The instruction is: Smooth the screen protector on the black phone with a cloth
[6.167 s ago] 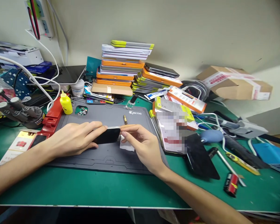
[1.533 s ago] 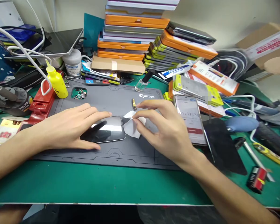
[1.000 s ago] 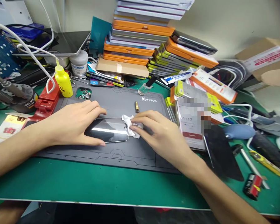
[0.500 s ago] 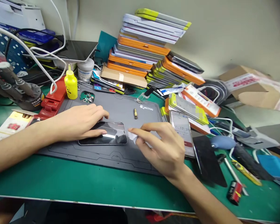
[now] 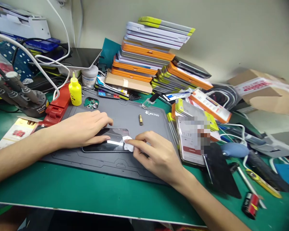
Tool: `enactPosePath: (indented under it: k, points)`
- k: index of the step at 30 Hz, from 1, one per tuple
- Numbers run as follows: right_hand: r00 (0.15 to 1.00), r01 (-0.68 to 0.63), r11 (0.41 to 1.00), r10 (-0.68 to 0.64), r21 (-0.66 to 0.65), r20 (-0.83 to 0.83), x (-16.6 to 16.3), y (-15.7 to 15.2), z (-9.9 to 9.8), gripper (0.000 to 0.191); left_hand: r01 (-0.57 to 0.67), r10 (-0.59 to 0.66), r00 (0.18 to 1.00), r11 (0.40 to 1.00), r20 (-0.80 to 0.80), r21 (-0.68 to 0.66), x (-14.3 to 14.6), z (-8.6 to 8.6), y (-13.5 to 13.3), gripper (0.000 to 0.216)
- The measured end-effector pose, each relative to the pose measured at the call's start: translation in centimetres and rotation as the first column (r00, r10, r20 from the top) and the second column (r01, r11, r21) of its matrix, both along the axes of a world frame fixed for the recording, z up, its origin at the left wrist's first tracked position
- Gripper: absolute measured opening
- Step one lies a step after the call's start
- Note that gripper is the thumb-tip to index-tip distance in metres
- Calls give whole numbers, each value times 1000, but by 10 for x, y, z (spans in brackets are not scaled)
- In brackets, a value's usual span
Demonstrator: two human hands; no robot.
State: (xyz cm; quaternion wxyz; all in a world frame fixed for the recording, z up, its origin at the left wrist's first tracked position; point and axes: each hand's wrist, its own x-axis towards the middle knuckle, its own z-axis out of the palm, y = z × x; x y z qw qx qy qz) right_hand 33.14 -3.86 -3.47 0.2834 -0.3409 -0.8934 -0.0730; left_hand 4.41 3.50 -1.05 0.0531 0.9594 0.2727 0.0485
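A dark-screened smartphone [image 5: 115, 141] lies face up on the grey work mat [image 5: 125, 115]. My left hand [image 5: 91, 126] grips its left end, the thumb across the glass and the fingers along the far edge. Between the fingers of my right hand [image 5: 156, 154] is a small white wipe [image 5: 128, 143], pressed on the right end of the screen. A short brass-coloured brush [image 5: 141, 120] with dark bristles lies on the mat beyond my right hand.
A yellow squeeze bottle [image 5: 75, 89] and a red clamp-like tool [image 5: 59, 107] stand at the left. A glass bottle [image 5: 148, 101] is at the mat's far edge. Stacked flat boxes [image 5: 146, 54] rise behind; a second phone [image 5: 190, 138] leans at the right.
My right hand has moved left with the white wipe, from beside the phone onto the right end of its screen. My left hand keeps its hold; the view has shifted slightly.
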Motion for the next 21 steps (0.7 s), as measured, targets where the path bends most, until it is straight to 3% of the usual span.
enactPosePath:
  k: [21]
  points:
    - [999, -27, 999, 28, -37, 27, 10, 8, 1, 25, -14, 14, 1000, 1000, 25, -24, 0, -1, 0, 37]
